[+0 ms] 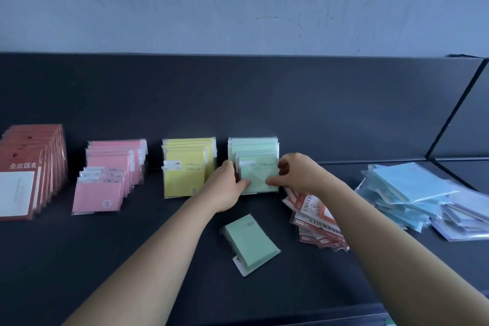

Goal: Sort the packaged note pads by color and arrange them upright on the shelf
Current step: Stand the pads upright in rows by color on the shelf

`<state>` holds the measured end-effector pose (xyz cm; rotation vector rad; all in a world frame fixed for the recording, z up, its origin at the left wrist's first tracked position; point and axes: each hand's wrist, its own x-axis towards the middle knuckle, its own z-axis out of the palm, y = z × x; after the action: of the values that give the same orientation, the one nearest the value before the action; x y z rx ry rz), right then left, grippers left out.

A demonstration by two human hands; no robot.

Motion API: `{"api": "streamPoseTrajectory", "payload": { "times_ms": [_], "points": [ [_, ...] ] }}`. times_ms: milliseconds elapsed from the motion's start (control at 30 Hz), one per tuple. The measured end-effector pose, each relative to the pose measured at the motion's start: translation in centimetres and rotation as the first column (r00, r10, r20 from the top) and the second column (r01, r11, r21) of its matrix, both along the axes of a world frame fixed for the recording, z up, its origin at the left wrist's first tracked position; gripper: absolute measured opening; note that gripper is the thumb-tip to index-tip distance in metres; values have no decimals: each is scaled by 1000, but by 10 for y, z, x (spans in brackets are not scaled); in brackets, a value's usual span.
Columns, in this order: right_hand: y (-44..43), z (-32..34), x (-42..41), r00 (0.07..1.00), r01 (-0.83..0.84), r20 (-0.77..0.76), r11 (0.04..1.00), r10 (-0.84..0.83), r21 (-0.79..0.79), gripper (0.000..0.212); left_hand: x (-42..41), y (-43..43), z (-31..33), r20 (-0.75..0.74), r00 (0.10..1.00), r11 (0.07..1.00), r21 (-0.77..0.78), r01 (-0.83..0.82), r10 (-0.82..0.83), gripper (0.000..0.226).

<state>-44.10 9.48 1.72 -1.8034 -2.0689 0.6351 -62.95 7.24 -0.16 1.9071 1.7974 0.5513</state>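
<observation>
Low in the middle of the frame we see one green pad lying flat on the dark shelf. It is a bit crooked and all by itself. Just to its right, a messy heap of red and white packs lies flat too, partly under the right arm.

A little higher, in the middle, both hands meet at the green row. The left hand holds the left edge of the front green pad, and the right hand holds its right edge. On each hand the thumb lies on the front of the pad and pinches it. The other fingers go round the edge, so we think they press the back, but we cannot really see them. The front green pad stands up against the other green ones behind it.

To the left of the green row stands a yellow row, then a pink row, and at the far left edge a red row with a white label in front. All of these stand upright, one pad behind the next. Over on the right of the frame a blue pile lies flat and sloppy, well apart from the rows.

Behind everything runs a dark back board. Above it, across the top of the frame, is a pale grey wall.
</observation>
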Motion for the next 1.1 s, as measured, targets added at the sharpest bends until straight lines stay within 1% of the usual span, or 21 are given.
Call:
{"api": "streamPoseTrajectory", "payload": {
  "times_ms": [133,267,367,467,633,700,833,867,900,967,1000,1067,1100],
  "points": [
    [-1,-2,3,999,-37,8,998,38,-43,45,-2,1,-3,7,1000,1000,-25,14,-13,38],
    [-2,-3,1,1000,-17,3,1000,17,6,41,-1,-1,-2,-7,1000,1000,-23,3,-3,35],
    [-2,-4,0,1000,1,19,1000,-1,26,46,0,-2,0,-14,1000,1000,-11,-2,2,34],
    [-3,-4,3,999,-2,45,1000,2,2,55,-2,-3,0,8,1000,1000,-20,2,-2,36],
    [-10,0,8,995,-6,98,1000,9,-26,60,-4,-6,-1,6,1000,1000,-20,8,-8,40],
    [-16,4,8,991,-17,135,999,21,-31,68,-4,-6,-1,10,1000,1000,-29,8,-8,43],
    [-32,9,11,980,-19,198,1000,22,-14,100,-11,-10,2,26,1000,998,-61,11,-9,43],
    [-37,10,12,980,-23,199,1000,25,-12,103,-15,-15,4,27,1000,997,-72,18,-16,46],
    [-43,11,12,979,-31,200,1000,31,-4,105,-18,-22,7,30,999,995,-91,30,-27,55],
    [-55,13,10,983,-47,180,999,44,13,101,-23,-39,14,1,998,986,-154,69,-69,76],
    [-62,14,8,987,-52,156,998,48,23,97,-24,-50,17,-52,993,976,-196,93,-105,82],
    [-76,17,5,987,-73,150,995,63,63,84,-21,-68,18,-164,970,954,-271,132,-181,83],
    [-81,17,3,981,-93,179,992,78,80,78,-18,-74,16,-180,963,949,-281,146,-202,79]
  ]
}}
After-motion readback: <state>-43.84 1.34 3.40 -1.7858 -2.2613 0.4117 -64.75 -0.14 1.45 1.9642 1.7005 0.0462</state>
